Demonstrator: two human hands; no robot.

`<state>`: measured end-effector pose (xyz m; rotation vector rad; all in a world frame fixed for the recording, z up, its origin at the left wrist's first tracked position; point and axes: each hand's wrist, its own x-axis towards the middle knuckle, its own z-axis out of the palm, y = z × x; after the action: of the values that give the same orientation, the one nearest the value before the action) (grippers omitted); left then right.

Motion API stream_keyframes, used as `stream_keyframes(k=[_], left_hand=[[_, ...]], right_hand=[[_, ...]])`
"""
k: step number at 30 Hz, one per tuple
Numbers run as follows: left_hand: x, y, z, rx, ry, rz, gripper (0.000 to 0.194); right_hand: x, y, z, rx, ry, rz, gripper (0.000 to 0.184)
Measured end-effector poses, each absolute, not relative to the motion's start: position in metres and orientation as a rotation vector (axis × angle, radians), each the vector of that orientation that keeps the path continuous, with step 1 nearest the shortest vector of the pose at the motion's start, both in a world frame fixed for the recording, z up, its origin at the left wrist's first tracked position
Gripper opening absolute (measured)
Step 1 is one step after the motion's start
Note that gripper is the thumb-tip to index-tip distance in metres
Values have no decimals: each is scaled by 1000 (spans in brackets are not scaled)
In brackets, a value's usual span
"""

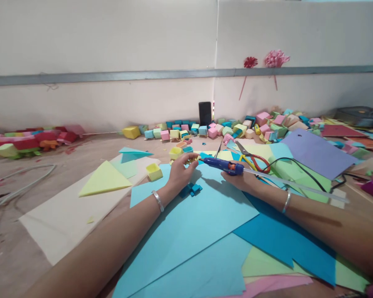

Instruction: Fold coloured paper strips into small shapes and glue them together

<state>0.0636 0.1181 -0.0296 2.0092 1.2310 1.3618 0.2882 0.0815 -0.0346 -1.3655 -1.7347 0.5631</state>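
My right hand (244,181) grips a blue hot glue gun (219,164), with a long clear glue stick (298,187) sticking out of its back end. The gun's nozzle points left and meets the fingertips of my left hand (180,171). Those fingers pinch a small yellow paper piece (198,159), partly hidden behind them. Beneath both hands lies a light blue paper sheet (186,231). Small dark blue paper pieces (195,189) rest on it just under my left wrist. Beside that hand sit an open yellow paper box (154,171) and another yellow box (175,153).
Scissors with red handles (261,163) lie beyond my right hand near a black cord (307,171). Many small paper boxes (164,135) line the wall, where a phone (205,113) leans. Folded yellow paper (105,180) lies left, a purple sheet (318,153) right.
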Motion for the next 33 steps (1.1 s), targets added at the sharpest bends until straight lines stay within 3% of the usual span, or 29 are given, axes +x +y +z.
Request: stream_keyframes(k=[8,12,17,23,26,28,33], left_hand=[[63,119,-28,1965,1321,1373,20],[63,118,-25,1969,1330,1385,21],[62,122,-18,2034,1423,1337,20],[63,120,-13,2070,1499,1290,22],[64,118,-12,2082,1505,1269,24],[64,118,-11,2087,1521,1242,25],[61,120,-13,2089,1544,1235,25]], right_hand=[[289,92,-39,-1453,-1611,440,30],[287,91,-29,-1417,-1623,414,26],[297,76,32,-1209,-1832,433,26],[395,52,112,-1383,-1545,-165,29],[458,49,103,-1758,-1533,-434,28],[490,51,84,-2056,-1599,-356,33],[530,53,39,-2279,-1647,-207,47]])
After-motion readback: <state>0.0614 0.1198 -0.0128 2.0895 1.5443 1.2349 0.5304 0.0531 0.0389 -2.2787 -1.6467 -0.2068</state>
